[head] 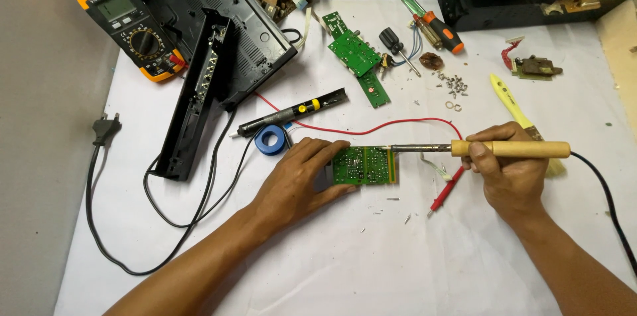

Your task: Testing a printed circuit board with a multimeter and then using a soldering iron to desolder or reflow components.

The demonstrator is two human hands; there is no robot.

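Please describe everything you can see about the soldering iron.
The soldering iron has a pale wooden handle, a dark metal shaft and a black cord leaving to the right. It lies almost level above the white table. The right hand grips the handle. Its tip meets the right edge of the green circuit board.

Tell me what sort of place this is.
Likely an electronics repair bench: the right hand holds a wooden-handled soldering iron to a green circuit board steadied by the left hand, with a yellow multimeter and an opened black casing nearby.
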